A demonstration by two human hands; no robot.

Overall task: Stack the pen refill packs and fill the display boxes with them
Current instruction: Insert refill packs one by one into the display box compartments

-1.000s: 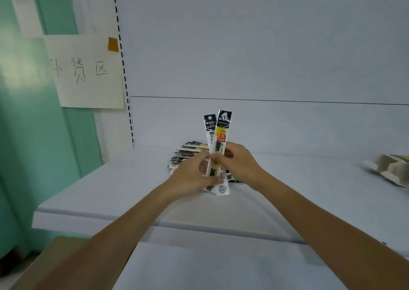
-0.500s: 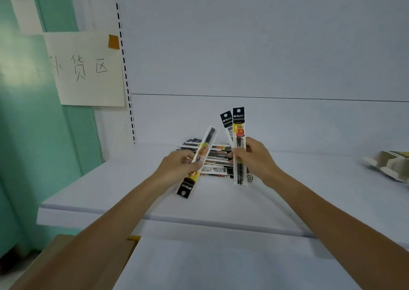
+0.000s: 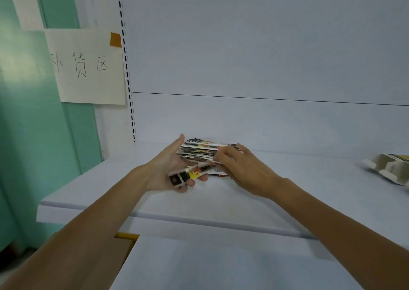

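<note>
White shelf (image 3: 287, 201) carries the work. Over it the left hand (image 3: 168, 170) holds one refill pack (image 3: 190, 174) across its cupped fingers, thumb raised. Just beside it, the right hand (image 3: 247, 172) curls its fingers onto the pile of packs (image 3: 203, 149) beyond both hands; whether it grips any, I cannot tell. Stacking looks underway. Next the loose pack needs squaring onto the pile, before anything goes to the display box (image 3: 389, 168) well off to the right.
</note>
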